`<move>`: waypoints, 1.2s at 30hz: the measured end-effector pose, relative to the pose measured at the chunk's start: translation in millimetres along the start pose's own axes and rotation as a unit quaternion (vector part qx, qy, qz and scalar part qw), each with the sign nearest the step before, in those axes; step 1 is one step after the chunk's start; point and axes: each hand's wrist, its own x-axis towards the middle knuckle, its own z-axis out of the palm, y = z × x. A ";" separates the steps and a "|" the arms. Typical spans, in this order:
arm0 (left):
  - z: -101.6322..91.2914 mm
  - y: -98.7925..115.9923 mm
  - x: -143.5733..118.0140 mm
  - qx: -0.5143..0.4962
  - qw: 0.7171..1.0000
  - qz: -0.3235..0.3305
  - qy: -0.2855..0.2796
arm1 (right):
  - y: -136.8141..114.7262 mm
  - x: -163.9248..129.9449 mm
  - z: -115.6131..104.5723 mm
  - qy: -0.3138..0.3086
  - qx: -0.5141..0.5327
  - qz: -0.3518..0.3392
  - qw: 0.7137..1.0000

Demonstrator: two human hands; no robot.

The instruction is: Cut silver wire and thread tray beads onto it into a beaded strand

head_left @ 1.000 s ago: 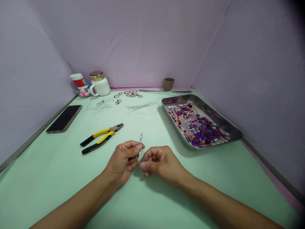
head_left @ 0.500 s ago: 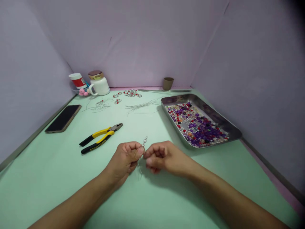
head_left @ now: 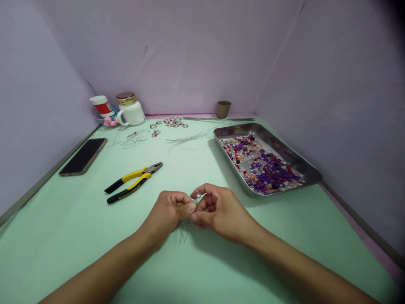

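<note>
Left hand [head_left: 169, 211] and right hand [head_left: 218, 209] both pinch the beaded wire [head_left: 196, 197] at the worktop's near-middle, tails hanging below. Probably bending: keep pinches tight against the beads, turn slowly. Pliers [head_left: 133, 181] lie unused, left.

Pale lilac walls [head_left: 196, 50], perhaps paper-lined, around a mint-green table [head_left: 79, 236].

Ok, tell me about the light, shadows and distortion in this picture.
Head view: soft, even light; faint shadows under both hands, left hand, right hand; dull glare on the metal tray; wide-angle bending at the edges, dark top-right corner; the beaded wire too small to resolve.
</note>
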 end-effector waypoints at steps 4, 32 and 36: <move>-0.5 -2.6 1.2 0.009 1.000 0.001 -0.001 | -3.0 -1.6 3.2 0.022 -0.027 -0.008 0.999; -6.9 2.0 3.6 0.101 0.992 0.041 -0.061 | -0.7 6.4 1.1 -0.001 0.058 0.048 0.997; -4.0 -0.3 5.5 0.139 0.986 0.056 -0.069 | 1.7 5.8 0.4 0.027 -0.010 0.022 0.999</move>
